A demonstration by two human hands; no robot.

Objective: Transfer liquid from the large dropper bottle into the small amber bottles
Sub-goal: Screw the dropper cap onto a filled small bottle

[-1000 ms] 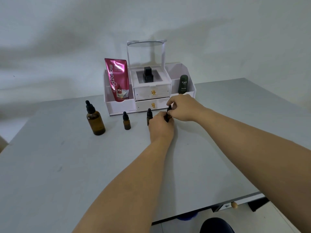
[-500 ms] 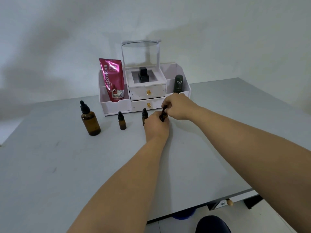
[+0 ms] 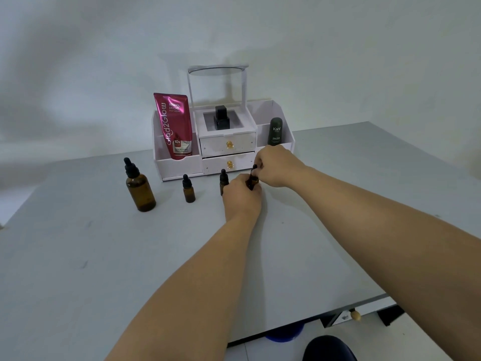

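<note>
The large amber dropper bottle (image 3: 139,188) stands capped at the left of the grey table (image 3: 104,256). Two small amber bottles with black dropper caps stand to its right: one (image 3: 188,190) alone, another (image 3: 223,178) just behind my left hand. My left hand (image 3: 242,195) wraps the body of a third small amber bottle (image 3: 253,181), mostly hidden. My right hand (image 3: 273,165) pinches that bottle's black dropper cap (image 3: 254,168) from above.
A white cosmetic organizer (image 3: 226,149) with two drawers and a handle stands at the back. It holds a pink tube (image 3: 173,126), a black square bottle (image 3: 221,117) and a dark green bottle (image 3: 275,132). The table's front edge runs at lower right.
The view has shifted slightly. Both hands stay on the small bottle, the right hand's fingers working at its cap. The other bottles have not moved.
</note>
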